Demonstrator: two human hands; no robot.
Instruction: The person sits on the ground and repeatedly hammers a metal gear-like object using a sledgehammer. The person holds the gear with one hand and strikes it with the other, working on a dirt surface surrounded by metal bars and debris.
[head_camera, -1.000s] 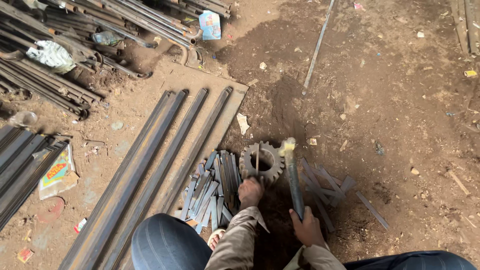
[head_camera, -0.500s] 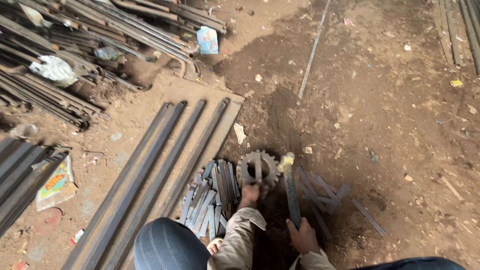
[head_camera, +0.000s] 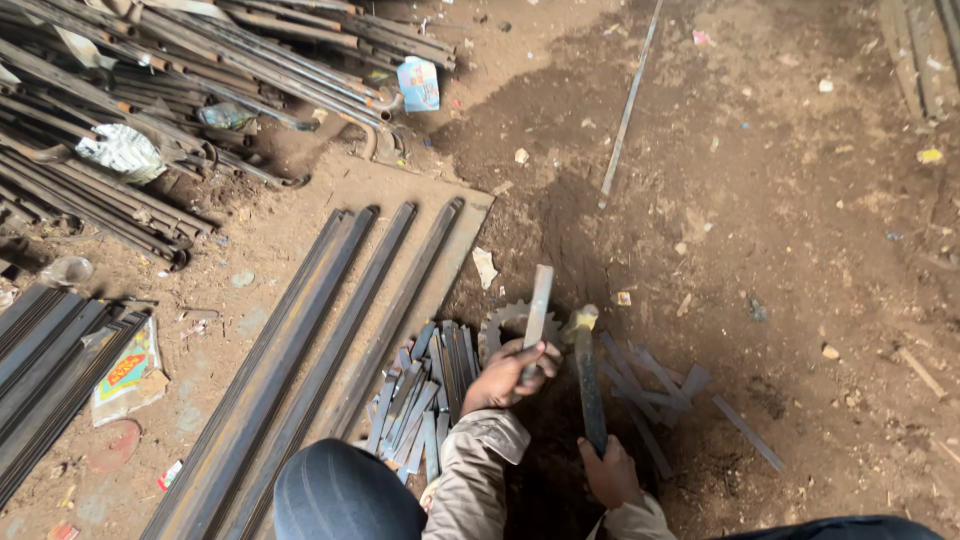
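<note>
Short metal strips (head_camera: 425, 395) lie left of the toothed gear (head_camera: 500, 325), long bars (head_camera: 320, 340) farther left.

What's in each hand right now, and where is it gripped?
Left hand grips a flat metal strip at its lower end; right hand grips a hammer near the handle's bottom.

1. The gear (head_camera: 505, 325) is mostly hidden behind the left hand (head_camera: 510, 372) and the strip (head_camera: 538, 305) it grips.
2. The hammer (head_camera: 587, 375) handle's end vanishes inside the right hand (head_camera: 610, 472).
3. The long bars (head_camera: 300, 370) run off the bottom edge.
</note>
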